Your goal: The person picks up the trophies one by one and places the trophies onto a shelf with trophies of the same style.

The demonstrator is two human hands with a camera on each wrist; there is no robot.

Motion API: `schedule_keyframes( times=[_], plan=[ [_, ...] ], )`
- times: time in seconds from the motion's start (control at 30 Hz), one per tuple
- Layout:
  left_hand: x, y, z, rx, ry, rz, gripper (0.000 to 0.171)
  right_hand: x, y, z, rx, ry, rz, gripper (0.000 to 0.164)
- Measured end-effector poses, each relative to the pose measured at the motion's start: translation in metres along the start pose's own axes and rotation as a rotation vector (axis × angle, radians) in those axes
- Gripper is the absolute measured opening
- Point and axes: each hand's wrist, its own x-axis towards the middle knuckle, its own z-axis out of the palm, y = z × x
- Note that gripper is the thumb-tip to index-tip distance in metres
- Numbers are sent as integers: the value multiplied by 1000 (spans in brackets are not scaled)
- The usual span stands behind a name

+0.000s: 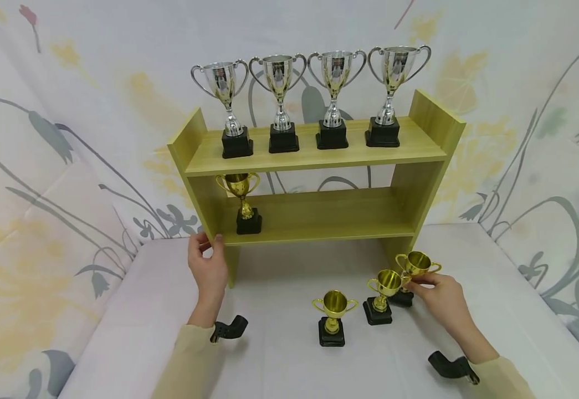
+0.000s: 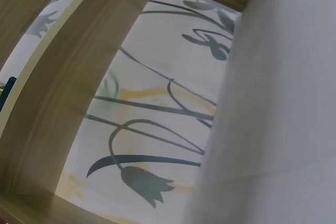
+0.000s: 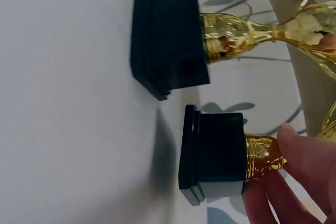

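Note:
My left hand (image 1: 209, 271) grips the left side panel of the wooden shelf (image 1: 319, 238), its thumb at the front by the lower board. In the right wrist view, the thumb and fingers of my right hand (image 3: 302, 177) pinch the stem of a gold trophy cup (image 3: 220, 148) just above its black base. That same cup stands upright in the head view, at the shelf's right leg. A second gold trophy (image 1: 379, 310) is close beside it on the left and partly covers it. Farther left is a third gold trophy (image 1: 332, 321), upright on the white cloth.
Several silver trophies (image 1: 333, 133) stand in a row on the top board. One gold trophy (image 1: 248, 221) occupies the left end of the lower board. White cloth (image 1: 279, 360) covers the table, and a flowered cloth (image 1: 95, 111) hangs behind the shelf.

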Motion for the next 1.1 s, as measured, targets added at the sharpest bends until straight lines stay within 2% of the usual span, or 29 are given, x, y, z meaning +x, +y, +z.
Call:
schedule_keyframes(
  times=[0.17,0.57,0.83,1.1],
  plan=[
    [0,4,3,-8,0,21,21,-1,-4,-12,11,44,7,29],
    [-7,-1,-3,-5,-14,-16,20,-10,-9,-17,-5,64,-12,30],
    [-1,6,1,-5,-39,-1,23,-10,-12,-18,7,83,-5,26],
    [-2,6,-2,-29,-23,-47,22,-9,-18,-20,24,87,-14,27]
  ],
)
